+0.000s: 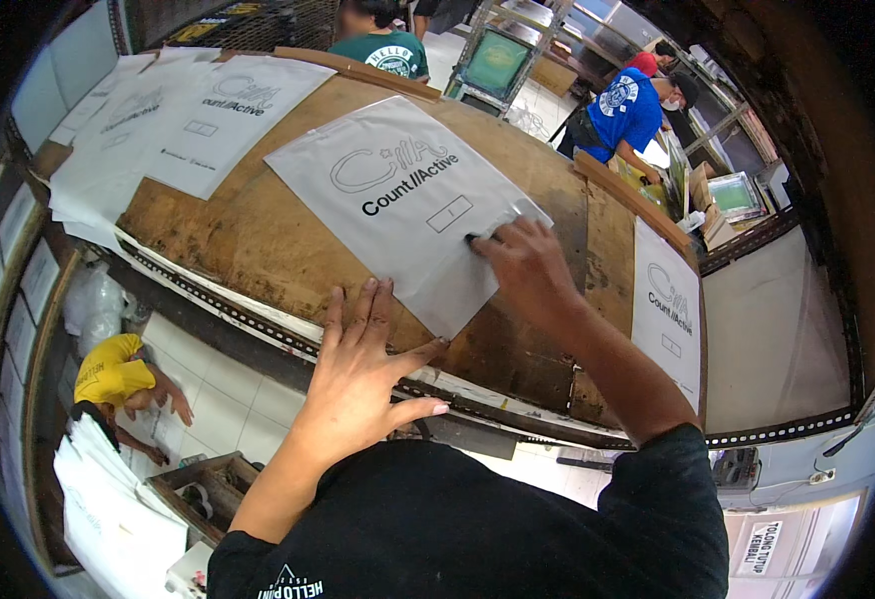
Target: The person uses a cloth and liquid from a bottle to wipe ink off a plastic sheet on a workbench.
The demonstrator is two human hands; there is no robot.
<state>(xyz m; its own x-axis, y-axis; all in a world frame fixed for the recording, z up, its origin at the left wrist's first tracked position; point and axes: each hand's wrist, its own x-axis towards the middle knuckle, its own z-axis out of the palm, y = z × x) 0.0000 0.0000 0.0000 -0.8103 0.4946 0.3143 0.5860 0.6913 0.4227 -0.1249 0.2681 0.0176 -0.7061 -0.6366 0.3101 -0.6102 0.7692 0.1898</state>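
Note:
A frosted, whitish plastic bag (397, 235) with dark print and a small outlined rectangle lies slantwise on a worn brown board (258, 225). My left hand (357, 374) is spread flat at the board's near edge, its fingertips at the bag's lower left side and near corner. Over the bag's right part, my right hand (527, 260) is closed with its fingers pressed down on the plastic. A small dark object (473, 241) shows at its fingertips; its kind cannot be made out.
Similar printed bags (213, 130) overlap at the board's left end, and another bag (667, 309) lies at the right. Wooden strips (357, 72) edge the board. People in green (382, 52), blue (625, 108) and yellow (113, 369) shirts are nearby. A wooden crate (203, 489) stands below left.

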